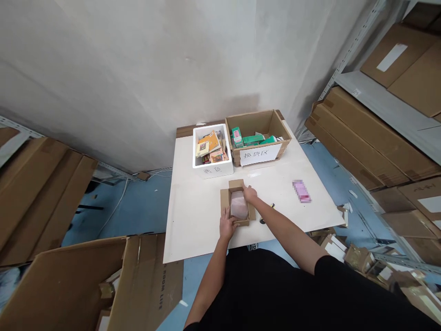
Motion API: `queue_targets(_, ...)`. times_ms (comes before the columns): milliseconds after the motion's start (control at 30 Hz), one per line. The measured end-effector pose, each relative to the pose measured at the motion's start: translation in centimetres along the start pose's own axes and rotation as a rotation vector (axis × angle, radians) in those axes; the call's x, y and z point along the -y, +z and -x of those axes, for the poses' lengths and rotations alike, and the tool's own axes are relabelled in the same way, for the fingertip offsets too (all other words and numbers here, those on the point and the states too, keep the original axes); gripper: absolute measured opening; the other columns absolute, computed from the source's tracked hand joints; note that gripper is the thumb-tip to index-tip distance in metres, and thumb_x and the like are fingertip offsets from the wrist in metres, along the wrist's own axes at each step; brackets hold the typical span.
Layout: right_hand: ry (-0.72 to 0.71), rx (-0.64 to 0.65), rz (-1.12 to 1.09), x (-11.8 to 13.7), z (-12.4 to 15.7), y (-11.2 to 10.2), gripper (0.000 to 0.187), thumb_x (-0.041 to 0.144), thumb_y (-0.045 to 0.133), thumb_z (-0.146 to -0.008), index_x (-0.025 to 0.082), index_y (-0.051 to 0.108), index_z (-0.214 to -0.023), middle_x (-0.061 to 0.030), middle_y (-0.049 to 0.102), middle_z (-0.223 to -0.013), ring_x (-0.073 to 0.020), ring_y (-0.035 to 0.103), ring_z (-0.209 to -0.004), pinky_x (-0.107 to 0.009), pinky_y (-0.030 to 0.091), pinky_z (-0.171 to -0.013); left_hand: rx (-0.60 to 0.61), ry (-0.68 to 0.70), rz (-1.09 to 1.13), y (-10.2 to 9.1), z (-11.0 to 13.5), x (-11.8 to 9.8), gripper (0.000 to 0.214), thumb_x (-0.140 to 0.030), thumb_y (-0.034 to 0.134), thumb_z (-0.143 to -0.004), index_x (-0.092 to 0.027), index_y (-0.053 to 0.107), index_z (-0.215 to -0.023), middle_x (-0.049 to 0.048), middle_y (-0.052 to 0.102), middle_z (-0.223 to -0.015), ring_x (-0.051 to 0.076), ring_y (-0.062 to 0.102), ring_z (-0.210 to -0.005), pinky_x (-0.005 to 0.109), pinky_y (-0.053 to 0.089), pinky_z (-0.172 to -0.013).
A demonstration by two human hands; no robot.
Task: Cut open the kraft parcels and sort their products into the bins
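A small cardboard box (225, 198) lies on the white table (193, 220) with its flaps folded out. Inside it is a pinkish bundle (239, 204) that looks wrapped in film or bubble wrap; its contents cannot be made out. My left hand (227, 224) grips the box's near left edge, thumb toward the bundle. At the far right edge, my right hand (250, 194) is closed on the side of the box, with some fingers hidden. A small dark object (262, 221) lies right of the box, partly covered by my right forearm.
Behind stand a white foam box (215, 171) of booklets and a larger carton (285, 148) with green packs. A blurred pink item (302, 191) lies at the table's right. A big open carton (151, 276) is on the floor at left; shelves (389, 110) with cartons line the right.
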State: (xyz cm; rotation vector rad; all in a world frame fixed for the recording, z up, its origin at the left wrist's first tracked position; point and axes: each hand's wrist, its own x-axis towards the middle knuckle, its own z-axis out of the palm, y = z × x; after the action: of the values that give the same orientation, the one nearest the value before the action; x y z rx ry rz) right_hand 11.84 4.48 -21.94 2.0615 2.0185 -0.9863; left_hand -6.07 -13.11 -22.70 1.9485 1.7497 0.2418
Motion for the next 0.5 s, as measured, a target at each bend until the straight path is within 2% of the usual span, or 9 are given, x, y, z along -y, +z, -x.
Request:
queue_targets(100,-0.038,-0.133,-0.03,0.5,0.4,0.3,0.071,0.021,0.053,-0.1,0.019,0.033,-0.168,-0.0251,0.055,-0.152,-0.0382,0.05,-0.145,-0.051,0.039,-0.118,0.008,-0.029,-0.021,-0.6,-3.0,-0.3,0.008,-0.025,0.085,-0.081,-0.023,0.077,-0.083,0.0029,0.033,-0.174,0.04,0.018,-0.163,0.059,0.034,-0.127)
queue_targets(167,-0.121,-0.23,-0.041,0.7,1.1,1.3,0.07,0.02,0.054,-0.099,0.017,0.036,-0.167,-0.0207,0.043,-0.165,-0.0354,0.03,-0.158,-0.053,0.026,-0.127,0.023,-0.047,-0.025,-0.8,-4.7,-0.6,0.011,-0.02,0.086,-0.078,-0.022,0.075,-0.08,0.0034,0.032,-0.175,0.041,0.018,-0.163,0.059,0.032,-0.127)
queue_targets(200,-0.189,-0.237,-0.048,0.9,1.4,1.9,0.069,0.019,0.054,-0.098,0.018,0.038,-0.166,-0.0167,0.037,-0.17,-0.0324,0.023,-0.162,-0.052,0.022,-0.13,0.028,-0.054,-0.02,-0.8,-5.3,-0.8,0.012,-0.018,0.086,-0.077,-0.021,0.075,-0.079,0.0035,0.032,-0.175,0.042,0.018,-0.163,0.059,0.032,-0.127)
queue_targets(267,-0.309,-0.136,-0.057,1.1,1.9,3.1,0.07,0.018,0.058,-0.095,0.021,0.043,-0.164,-0.0103,0.033,-0.173,-0.0275,0.018,-0.164,-0.047,0.019,-0.133,0.023,-0.056,0.005,-0.6,-6.2,-0.9,0.012,-0.015,0.084,-0.078,-0.021,0.074,-0.078,0.0032,0.032,-0.175,0.042,0.018,-0.163,0.06,0.029,-0.128)
queue_targets(333,-0.35,-0.006,-0.056,1.3,1.8,4.1,0.077,0.018,0.069,-0.089,0.018,0.045,-0.162,-0.0136,0.031,-0.173,-0.0311,0.019,-0.163,-0.047,0.023,-0.131,0.003,-0.048,0.045,-0.2,-6.6,-0.7,0.012,-0.015,0.082,-0.079,-0.02,0.072,-0.076,0.0032,0.032,-0.175,0.04,0.018,-0.164,0.058,0.028,-0.13)
queue_targets(433,-0.259,0.12,0.0,1.4,0.9,5.3,0.104,0.018,0.086,-0.075,0.014,0.037,-0.166,-0.0241,0.02,-0.175,-0.0434,0.014,-0.163,-0.053,0.024,-0.129,-0.031,-0.032,0.115,0.4,-6.5,0.2,0.016,-0.018,0.084,-0.078,-0.02,0.069,-0.074,0.0051,0.033,-0.175,0.036,0.019,-0.164,0.054,0.029,-0.13)
queue_targets(500,-0.223,0.19,0.065,1.4,0.0,6.0,0.116,0.021,0.09,-0.072,0.018,0.028,-0.17,-0.0238,0.011,-0.177,-0.0451,0.008,-0.163,-0.055,0.021,-0.129,-0.051,-0.017,0.154,0.7,-6.3,0.7,0.018,-0.018,0.085,-0.076,-0.02,0.067,-0.073,0.0064,0.033,-0.174,0.034,0.02,-0.164,0.053,0.031,-0.13)
